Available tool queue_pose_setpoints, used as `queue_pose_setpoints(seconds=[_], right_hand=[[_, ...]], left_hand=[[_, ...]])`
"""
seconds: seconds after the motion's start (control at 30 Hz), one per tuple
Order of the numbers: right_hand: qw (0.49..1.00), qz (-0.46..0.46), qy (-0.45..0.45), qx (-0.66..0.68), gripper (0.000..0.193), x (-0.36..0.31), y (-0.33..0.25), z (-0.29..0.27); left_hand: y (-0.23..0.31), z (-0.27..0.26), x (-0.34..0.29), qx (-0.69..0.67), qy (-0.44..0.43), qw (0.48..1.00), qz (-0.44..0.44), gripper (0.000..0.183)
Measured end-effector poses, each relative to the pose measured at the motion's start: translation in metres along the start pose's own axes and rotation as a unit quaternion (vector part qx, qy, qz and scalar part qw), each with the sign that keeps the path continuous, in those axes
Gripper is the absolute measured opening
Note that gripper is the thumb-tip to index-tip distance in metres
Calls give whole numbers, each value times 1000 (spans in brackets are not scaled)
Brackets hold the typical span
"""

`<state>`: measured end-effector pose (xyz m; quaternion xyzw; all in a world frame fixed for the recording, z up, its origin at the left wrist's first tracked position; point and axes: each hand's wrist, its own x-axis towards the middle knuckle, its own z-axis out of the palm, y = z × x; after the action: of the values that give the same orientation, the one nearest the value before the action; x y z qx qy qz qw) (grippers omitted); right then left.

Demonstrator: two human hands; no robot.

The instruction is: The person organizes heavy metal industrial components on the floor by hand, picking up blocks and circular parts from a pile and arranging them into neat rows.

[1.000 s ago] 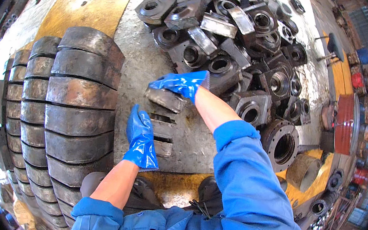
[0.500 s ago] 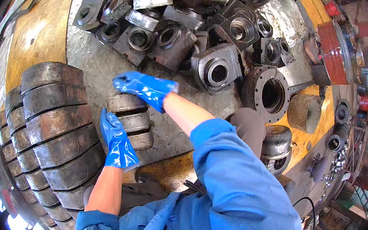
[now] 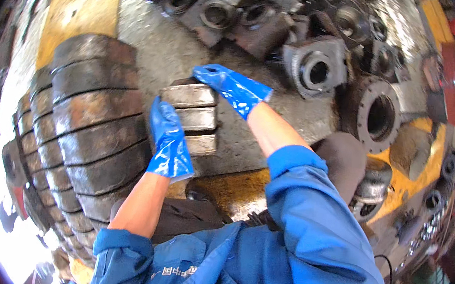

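Note:
Both my hands wear blue gloves. A small stack of three curved grey metal blocks point(image 3: 192, 116) lies on the concrete floor in front of me. My left hand point(image 3: 167, 142) presses flat against the stack's left side. My right hand point(image 3: 232, 87) rests over the top far edge of the uppermost block. The stack sits between my two hands. My blue sleeves and bare forearms come in from the lower edge.
To the left stand long rows of similar curved metal blocks point(image 3: 92, 121). A heap of square cast housings with round bores point(image 3: 314, 68) fills the far side. A round flanged casting point(image 3: 379, 111) lies to the right. Yellow-painted floor point(image 3: 77, 7) shows at far left.
My head has shifted, so the scene slid and turned in the picture. Both hands stay on the small stack of blocks; the left has closed in against its left side.

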<state>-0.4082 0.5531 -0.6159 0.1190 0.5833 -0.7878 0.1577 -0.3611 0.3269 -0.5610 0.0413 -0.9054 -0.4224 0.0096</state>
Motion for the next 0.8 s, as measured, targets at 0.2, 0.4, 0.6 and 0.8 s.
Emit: queue_pose_setpoints(seconds=[0.2, 0.4, 0.6, 0.8], right_hand=[[998, 54, -30, 4, 40, 32, 26, -12], [997, -37, -31, 56, 38, 28, 32, -3], [994, -34, 82, 57, 51, 17, 68, -27], [972, 70, 113, 192, 64, -33, 26, 17]], left_hand=[[8, 5, 2, 28, 6, 1000, -2, 59], [6, -7, 3, -4, -4, 998, -65, 59], [-20, -11, -8, -158, 270, 914, -259, 64], [-39, -37, -98, -415, 227, 703, -530, 61]])
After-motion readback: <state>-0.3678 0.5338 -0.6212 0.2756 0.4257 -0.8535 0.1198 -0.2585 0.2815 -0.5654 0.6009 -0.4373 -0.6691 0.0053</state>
